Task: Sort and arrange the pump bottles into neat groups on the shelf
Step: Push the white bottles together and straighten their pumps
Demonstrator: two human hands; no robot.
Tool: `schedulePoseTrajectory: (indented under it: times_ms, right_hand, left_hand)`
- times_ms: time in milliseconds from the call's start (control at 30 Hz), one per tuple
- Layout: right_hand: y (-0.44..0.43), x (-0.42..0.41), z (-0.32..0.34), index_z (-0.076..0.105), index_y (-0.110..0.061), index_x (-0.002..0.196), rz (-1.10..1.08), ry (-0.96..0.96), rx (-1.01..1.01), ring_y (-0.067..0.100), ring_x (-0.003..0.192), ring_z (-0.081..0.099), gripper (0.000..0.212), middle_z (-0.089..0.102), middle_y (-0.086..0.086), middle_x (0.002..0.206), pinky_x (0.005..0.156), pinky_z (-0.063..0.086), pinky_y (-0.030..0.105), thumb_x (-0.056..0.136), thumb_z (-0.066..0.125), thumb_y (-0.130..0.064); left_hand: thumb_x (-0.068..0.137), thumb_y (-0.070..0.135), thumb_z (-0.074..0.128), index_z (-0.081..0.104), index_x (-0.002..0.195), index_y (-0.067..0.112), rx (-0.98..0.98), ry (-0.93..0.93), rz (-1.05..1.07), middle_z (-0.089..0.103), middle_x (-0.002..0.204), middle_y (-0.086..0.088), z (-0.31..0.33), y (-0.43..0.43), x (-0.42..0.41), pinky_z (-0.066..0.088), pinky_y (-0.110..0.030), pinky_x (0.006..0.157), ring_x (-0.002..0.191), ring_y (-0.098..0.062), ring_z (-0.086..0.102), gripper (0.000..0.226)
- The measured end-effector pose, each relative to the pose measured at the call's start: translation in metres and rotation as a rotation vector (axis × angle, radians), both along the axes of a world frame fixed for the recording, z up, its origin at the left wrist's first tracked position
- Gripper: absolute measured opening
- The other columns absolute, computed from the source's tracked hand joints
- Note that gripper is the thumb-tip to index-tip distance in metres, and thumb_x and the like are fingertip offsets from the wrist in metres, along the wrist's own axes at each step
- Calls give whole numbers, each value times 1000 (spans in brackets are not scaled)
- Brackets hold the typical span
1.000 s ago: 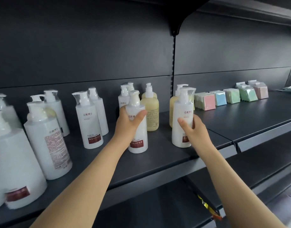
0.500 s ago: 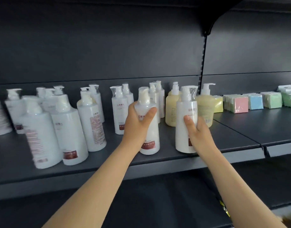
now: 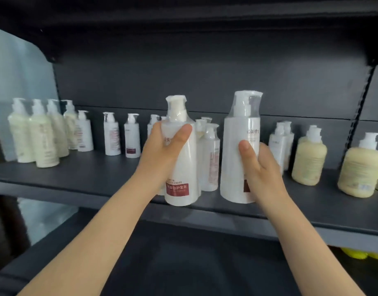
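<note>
My left hand grips a white pump bottle with a dark red label, held over the front of the dark shelf. My right hand grips a second, taller white pump bottle beside it. Both bottles are upright, their bases near the shelf's front edge. Behind them stand several small white pump bottles. Further left stand more white bottles and a cluster of cream-yellow bottles. Two squat yellow bottles stand at the right.
A dark back panel rises behind the shelf, with an upper shelf overhead. A slotted upright divides the shelving at the right. Below is another dark shelf, with yellow items under the right edge.
The view has swung left along the shelf. Both hands have carried their bottles leftward and slightly up; the coloured boxes at the right have left the view.
</note>
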State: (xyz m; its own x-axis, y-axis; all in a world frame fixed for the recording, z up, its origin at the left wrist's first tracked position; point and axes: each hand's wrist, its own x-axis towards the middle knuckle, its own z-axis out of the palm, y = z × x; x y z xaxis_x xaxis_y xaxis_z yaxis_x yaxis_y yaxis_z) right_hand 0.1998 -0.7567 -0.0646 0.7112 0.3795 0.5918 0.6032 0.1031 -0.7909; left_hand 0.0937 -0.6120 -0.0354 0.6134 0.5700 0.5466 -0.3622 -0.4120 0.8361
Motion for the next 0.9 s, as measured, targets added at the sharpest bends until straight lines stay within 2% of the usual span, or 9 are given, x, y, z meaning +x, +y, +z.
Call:
schedulePoseTrajectory:
  times_ms: [100,200,333,467,533,633,700,800,900]
  right_hand:
    - [34,-29,14,55,-23,97,51,-43,-7,-1,75,60,49,62,-6,89,64,49,14,76,37,-64]
    - [78,-53,21,55,-22,91,102,-71,20,-6,67,58,43,60,-8,80,57,45,6,79,38,-59]
    - [137,-76,19,55,-23,105,98,-30,40,-1,78,63,54,64,-7,92,63,53,13,74,40,-65]
    - [201,-90,16,54,-25,106,61,3,37,1,80,64,54,65,-9,93,62,50,15,73,41,-65]
    - [229,-89,12,53,-24,108,24,21,21,0,80,62,46,63,-11,92,60,46,13,81,44,-60]
    - [263,-80,3,51,-23,108,-42,61,-7,-2,79,61,34,61,-12,91,58,45,9,89,47,-51]
    - [282,-69,-3,51,-21,107,-83,104,-20,3,82,60,32,60,-9,91,61,44,15,90,48,-48]
    - [307,-49,-15,52,-16,104,-147,140,-39,13,85,62,33,62,-2,91,64,45,20,90,51,-46]
    - [326,-30,-24,50,-18,106,-205,187,-52,13,89,61,30,62,-1,97,64,44,20,91,53,-43]
  left_hand:
    - [89,46,49,46,111,28,-27,-15,64,59,96,15,8,43,-21,44,-19,68,85,2,58,29]
    - [89,48,48,48,97,32,-39,-20,80,59,94,14,11,90,-38,45,-21,68,85,1,59,18]
    - [89,50,46,46,90,36,-44,10,70,60,94,11,11,151,-50,44,-21,66,83,-1,59,14]
    - [89,48,46,48,102,29,17,44,53,59,95,12,14,215,-55,41,-19,64,83,1,57,23]
    - [89,47,47,45,109,26,48,63,44,58,95,13,13,243,-53,40,-18,64,83,3,56,29]
    - [90,44,49,45,103,31,55,93,15,55,91,18,7,274,-46,38,-15,61,78,7,53,18]
    - [90,42,49,44,103,32,49,118,-19,54,90,20,-1,290,-37,38,-12,60,77,8,54,17]
    - [90,41,50,43,112,26,41,145,-54,55,92,17,-13,306,-20,40,-15,64,82,4,54,28]
    - [89,40,53,43,119,20,49,153,-67,56,100,11,-24,316,2,42,-17,71,91,-4,55,37]
